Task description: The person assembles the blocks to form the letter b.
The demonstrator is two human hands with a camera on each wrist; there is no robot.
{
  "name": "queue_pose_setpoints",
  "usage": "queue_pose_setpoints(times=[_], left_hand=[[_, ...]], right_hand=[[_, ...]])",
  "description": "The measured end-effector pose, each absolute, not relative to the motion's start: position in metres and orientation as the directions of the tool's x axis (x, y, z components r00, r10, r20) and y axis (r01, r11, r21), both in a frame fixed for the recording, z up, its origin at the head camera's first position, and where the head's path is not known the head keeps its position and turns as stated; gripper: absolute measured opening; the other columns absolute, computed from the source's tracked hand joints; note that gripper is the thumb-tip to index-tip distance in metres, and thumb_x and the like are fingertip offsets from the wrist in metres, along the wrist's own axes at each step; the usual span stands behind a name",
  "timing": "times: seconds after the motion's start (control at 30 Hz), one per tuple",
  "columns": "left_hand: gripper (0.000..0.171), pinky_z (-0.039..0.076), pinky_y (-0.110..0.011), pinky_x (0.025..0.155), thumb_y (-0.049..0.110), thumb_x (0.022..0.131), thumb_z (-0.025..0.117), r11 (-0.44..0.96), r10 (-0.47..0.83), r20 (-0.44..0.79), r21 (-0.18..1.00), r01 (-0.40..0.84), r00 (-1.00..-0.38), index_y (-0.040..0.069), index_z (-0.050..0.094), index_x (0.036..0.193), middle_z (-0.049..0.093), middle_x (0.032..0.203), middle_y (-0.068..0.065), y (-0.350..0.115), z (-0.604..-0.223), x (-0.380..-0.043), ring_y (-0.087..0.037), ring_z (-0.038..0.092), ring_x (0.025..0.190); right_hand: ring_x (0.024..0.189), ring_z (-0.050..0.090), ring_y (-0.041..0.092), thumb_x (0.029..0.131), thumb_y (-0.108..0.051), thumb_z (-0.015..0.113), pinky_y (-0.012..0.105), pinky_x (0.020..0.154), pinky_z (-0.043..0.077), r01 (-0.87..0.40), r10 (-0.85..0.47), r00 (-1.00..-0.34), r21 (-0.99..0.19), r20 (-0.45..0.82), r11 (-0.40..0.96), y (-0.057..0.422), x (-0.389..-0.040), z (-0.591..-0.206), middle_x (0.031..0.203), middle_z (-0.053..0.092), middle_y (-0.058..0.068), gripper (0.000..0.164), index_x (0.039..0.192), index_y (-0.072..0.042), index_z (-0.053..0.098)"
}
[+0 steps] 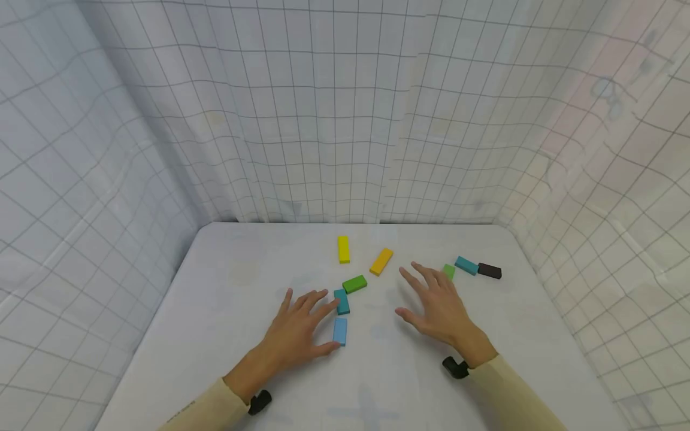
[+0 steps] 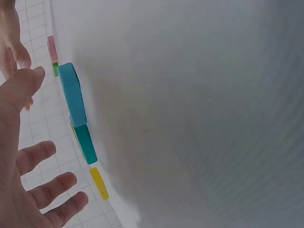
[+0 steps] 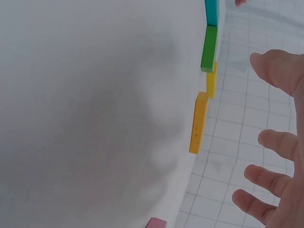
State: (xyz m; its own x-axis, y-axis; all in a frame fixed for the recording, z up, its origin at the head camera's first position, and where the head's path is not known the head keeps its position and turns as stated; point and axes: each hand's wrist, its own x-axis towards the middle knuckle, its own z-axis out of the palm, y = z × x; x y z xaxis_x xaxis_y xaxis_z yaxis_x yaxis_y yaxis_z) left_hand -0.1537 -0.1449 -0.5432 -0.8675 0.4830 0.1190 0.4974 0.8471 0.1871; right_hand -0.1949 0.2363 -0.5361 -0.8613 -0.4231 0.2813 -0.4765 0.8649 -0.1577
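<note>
My left hand [image 1: 293,332] is over the white table with spread fingers. Its thumb tip is beside a light blue block [image 1: 340,331]; contact cannot be told. The index fingertip overlaps the edge of a teal block [image 1: 342,304], just beyond the light blue one. A green block [image 1: 354,284] lies close to the teal one's far end. To the right, my right hand [image 1: 439,305] has its fingers spread and nothing in its grasp. A light green block [image 1: 449,270] is partly hidden behind its fingers. The right wrist view shows a pink block [image 3: 156,223] at the bottom edge.
Farther back lie a yellow block [image 1: 344,249] and an orange block [image 1: 381,262]. At the right, a blue block [image 1: 466,265] is end to end with a dark block [image 1: 490,271]. Grid-patterned white curtains [image 1: 345,120] surround the table [image 1: 242,263] at its back and sides.
</note>
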Motion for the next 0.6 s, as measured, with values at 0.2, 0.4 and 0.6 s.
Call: queue_pose_setpoints(times=[0.2,0.4,0.6], left_hand=[[0.068,0.036,-0.08,0.136,0.065,0.096,0.091,0.824,0.507,0.134,0.214,0.524,-0.852,0.028,0.076,0.151,0.069,0.16,-0.005,-0.141,-0.546,-0.154,-0.032,0.066,0.151],[0.051,0.039,-0.079,0.135,0.056,0.094,0.095,0.814,0.516,0.138,0.229,0.534,-0.846,0.026,0.082,0.133,0.075,0.149,-0.001,-0.138,-0.546,-0.154,-0.03,0.07,0.141],[0.045,0.042,-0.078,0.134,0.05,0.094,0.098,0.806,0.522,0.148,0.237,0.542,-0.84,0.024,0.085,0.128,0.079,0.14,0.002,-0.135,-0.547,-0.155,-0.028,0.072,0.135]], right_hand=[[0.158,0.056,0.047,0.103,-0.056,0.084,0.072,0.129,0.049,-0.511,-0.459,-0.845,-0.163,0.273,0.844,0.225,-0.199,-0.535,0.181,0.051,0.013,0.084,0.175,-0.024,0.055],[0.157,0.057,0.042,0.103,-0.053,0.086,0.069,0.126,0.054,-0.55,-0.501,-0.823,-0.158,0.268,0.82,0.215,-0.203,-0.535,0.179,0.054,0.01,0.079,0.171,-0.023,0.06],[0.154,0.06,0.037,0.104,-0.051,0.086,0.064,0.124,0.056,-0.569,-0.526,-0.816,-0.172,0.239,0.804,0.206,-0.205,-0.536,0.175,0.058,0.007,0.07,0.165,-0.024,0.066]])
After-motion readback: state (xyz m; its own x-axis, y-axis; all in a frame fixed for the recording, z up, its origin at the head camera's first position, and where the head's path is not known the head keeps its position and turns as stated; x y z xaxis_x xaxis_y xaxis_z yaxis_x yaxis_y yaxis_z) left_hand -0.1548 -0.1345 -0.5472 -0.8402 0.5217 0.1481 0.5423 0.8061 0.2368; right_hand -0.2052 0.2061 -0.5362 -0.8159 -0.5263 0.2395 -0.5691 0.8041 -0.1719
